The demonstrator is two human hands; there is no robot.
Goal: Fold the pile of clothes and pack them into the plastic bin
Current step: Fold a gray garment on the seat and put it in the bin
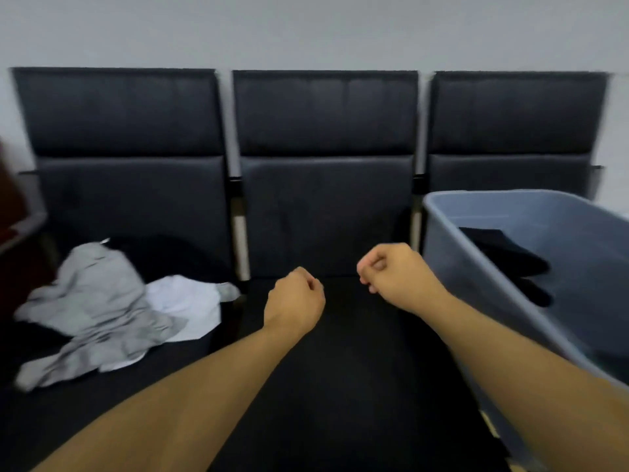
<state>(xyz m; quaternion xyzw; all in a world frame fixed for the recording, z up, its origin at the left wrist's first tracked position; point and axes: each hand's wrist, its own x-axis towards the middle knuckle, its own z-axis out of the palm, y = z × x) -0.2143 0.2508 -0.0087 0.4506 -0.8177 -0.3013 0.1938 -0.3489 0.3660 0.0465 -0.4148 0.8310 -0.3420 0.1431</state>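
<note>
A black garment (343, 376) lies spread over the middle seat. Both my hands are at its far edge with fingers curled. My left hand (294, 301) and my right hand (391, 274) each seem to pinch that edge, a hand's width apart. On the left seat sits the pile: a crumpled grey garment (95, 301), a white one (190, 301) and dark cloth (177, 253) behind them. The blue-grey plastic bin (456, 267) stands tilted on the right seat and holds folded black clothing (503, 253).
Three black padded chairs (323, 114) stand in a row against a pale wall. Metal posts (241, 243) separate the seats. A dark reddish object (13, 212) shows at the left edge.
</note>
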